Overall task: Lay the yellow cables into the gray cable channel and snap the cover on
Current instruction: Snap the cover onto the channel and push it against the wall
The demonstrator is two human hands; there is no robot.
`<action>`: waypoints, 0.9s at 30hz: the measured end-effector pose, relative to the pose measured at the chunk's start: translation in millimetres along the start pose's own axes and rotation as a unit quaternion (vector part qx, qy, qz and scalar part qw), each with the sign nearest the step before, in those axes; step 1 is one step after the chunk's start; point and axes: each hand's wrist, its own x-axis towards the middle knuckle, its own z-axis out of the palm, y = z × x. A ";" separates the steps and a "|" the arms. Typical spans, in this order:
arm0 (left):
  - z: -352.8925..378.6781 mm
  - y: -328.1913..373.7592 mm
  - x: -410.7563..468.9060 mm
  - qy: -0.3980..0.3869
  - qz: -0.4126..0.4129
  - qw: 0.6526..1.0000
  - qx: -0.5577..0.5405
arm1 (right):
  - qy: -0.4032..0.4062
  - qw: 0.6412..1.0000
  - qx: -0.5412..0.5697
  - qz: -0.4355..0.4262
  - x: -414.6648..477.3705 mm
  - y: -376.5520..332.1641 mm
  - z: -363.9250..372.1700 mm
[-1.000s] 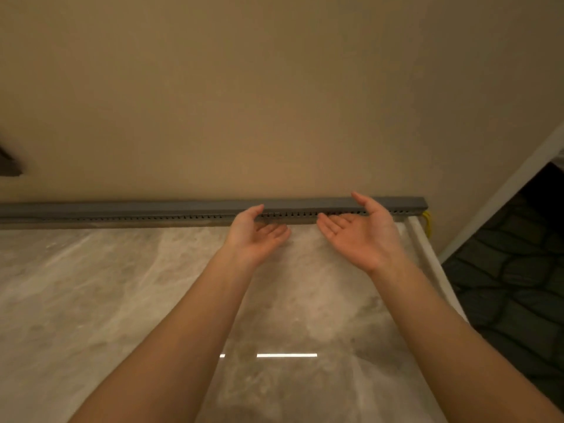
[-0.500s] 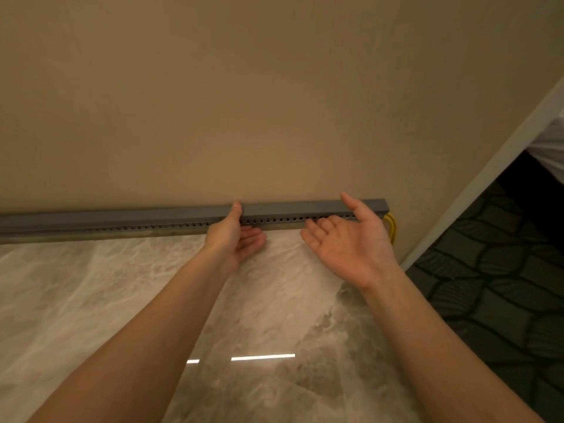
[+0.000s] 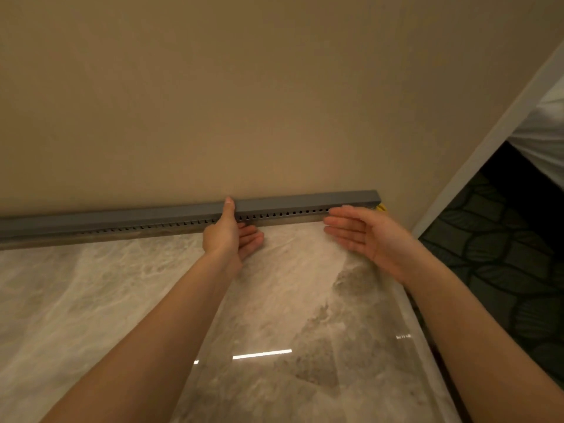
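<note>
A long gray cable channel (image 3: 128, 219) with its cover on top runs along the foot of the beige wall, slotted on its front side. A bit of yellow cable (image 3: 381, 207) peeks out at its right end; the remainder is hidden inside. My left hand (image 3: 227, 236) is at the channel's middle, thumb pressed on the cover's top, fingers curled below the front. My right hand (image 3: 363, 236) is open, palm up and turned left, just in front of the channel's right end, its thumb near the cover; contact is unclear.
The channel rests at the back edge of a glossy marble surface (image 3: 122, 300), whose right edge (image 3: 415, 325) drops to a dark patterned carpet (image 3: 500, 270). A white wall corner trim (image 3: 488, 141) rises at right, with white fabric (image 3: 546, 132) beyond it.
My left hand slid left along the channel and its thumb came onto the cover's top. The right hand stayed near the right end. The camera view shifted to the right.
</note>
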 end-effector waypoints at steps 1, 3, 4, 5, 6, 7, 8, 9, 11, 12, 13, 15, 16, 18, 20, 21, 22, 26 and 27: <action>-0.2 0.5 -0.8 -0.019 -0.010 1.000 0.004 | 0.060 0.997 -0.032 -0.043 0.8 0.8 -3.8; 1.6 0.1 -2.7 -0.059 -0.029 0.998 0.018 | 0.194 0.972 -0.056 -0.121 4.0 7.4 -8.4; 3.5 -1.0 -4.1 -0.077 -0.036 0.996 0.019 | 0.260 0.951 -0.070 -0.153 6.5 13.1 -9.7; 5.8 -2.2 -5.6 -0.092 -0.041 0.995 0.014 | 0.318 0.927 -0.090 -0.175 9.5 19.1 -10.4; 8.0 -3.3 -7.0 -0.101 -0.044 0.994 0.007 | 0.359 0.908 -0.109 -0.188 13.3 24.7 -11.3; 10.1 -4.0 -7.6 -0.102 -0.042 0.994 -0.002 | 0.379 0.897 -0.123 -0.193 17.8 28.9 -12.9; 11.8 -4.5 -7.4 -0.097 -0.035 0.995 -0.008 | 0.374 0.898 -0.135 -0.190 21.8 30.9 -14.7; 12.5 -4.6 -6.4 -0.089 -0.027 0.996 -0.014 | 0.353 0.906 -0.147 -0.182 25.8 32.4 -15.6; 14.1 -4.6 -4.8 -0.076 -0.016 0.997 -0.021 | 0.308 0.914 -0.202 -0.170 31.5 33.1 -16.2; 14.5 -4.6 -4.1 -0.074 -0.016 0.997 -0.025 | 0.299 0.907 -0.245 -0.168 33.2 33.8 -15.5; 14.9 -4.6 -3.7 -0.073 -0.017 0.997 -0.029 | 0.298 0.892 -0.295 -0.169 34.0 35.1 -14.6; 15.6 -4.1 -2.9 -0.071 -0.018 0.997 -0.038 | 0.308 0.853 -0.383 -0.176 32.8 36.4 -11.2; 15.7 -4.0 -2.3 -0.070 -0.017 0.997 -0.042 | 0.311 0.840 -0.407 -0.177 31.9 36.1 -9.7; 16.2 -4.4 -1.4 -0.067 -0.013 0.996 -0.050 | 0.310 0.835 -0.418 -0.176 31.2 35.4 -8.6; 17.0 -5.5 -0.8 -0.063 -0.010 0.996 -0.055 | 0.305 0.837 -0.419 -0.177 30.0 34.7 -9.2; 17.1 -6.2 -1.5 -0.061 -0.008 0.997 -0.055 | 0.300 0.839 -0.418 -0.179 29.1 34.8 -9.9; 16.8 -6.7 -2.3 -0.062 -0.007 0.997 -0.053 | 0.295 0.841 -0.416 -0.181 28.4 35.1 -10.4; 10.5 -7.0 -4.7 -0.102 -0.015 0.994 -0.027 | 0.285 0.845 -0.419 -0.173 26.0 35.5 -9.0; 7.1 -7.2 -6.5 -0.128 -0.020 0.992 -0.011 | 0.282 0.845 -0.422 -0.167 25.8 35.6 -7.8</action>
